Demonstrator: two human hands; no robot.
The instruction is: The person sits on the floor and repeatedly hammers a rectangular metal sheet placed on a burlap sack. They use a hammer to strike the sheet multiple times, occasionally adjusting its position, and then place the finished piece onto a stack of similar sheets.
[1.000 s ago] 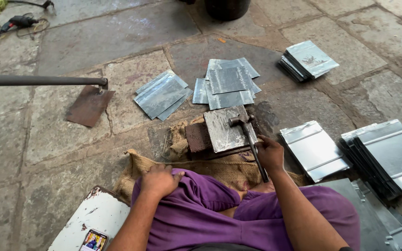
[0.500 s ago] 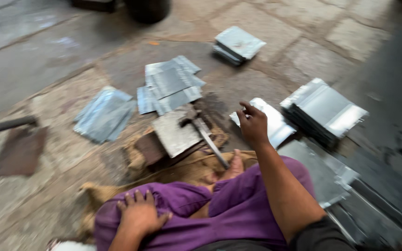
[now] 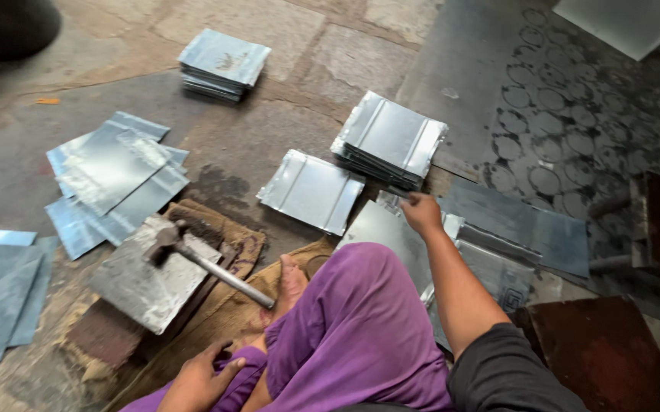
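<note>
Seated person in purple trousers, viewed from above on a stone floor, with the camera swung further right than half a second ago, so that the large dark sheet punched with round holes (image 3: pixel 574 130) now fills the upper right. Right hand (image 3: pixel 421 214) has travelled from above the hammer shaft to the near edge of the tall stack of ribbed grey metal sheets (image 3: pixel 389 137); its fingers are curled closed on the corner of a thin sheet at the foot of that stack, though blur hides which sheet it is. Left hand (image 3: pixel 199 378) rests loosely open, fingers spread, on the purple cloth at the knee, much as before. Steel-handled hammer (image 3: pixel 208 263), released by the right hand since one second ago, lies with its head on the flat grey plate (image 3: pixel 147 286) that sits on a rusty block over brown sacking (image 3: pixel 227 229). Single ribbed sheet (image 3: pixel 311 191) lies flat just left of the tall stack. Loose pile of bluish flat sheets (image 3: pixel 112 179) lies to the left, and a second neat stack (image 3: pixel 223 65) lies further away at the top.
</note>
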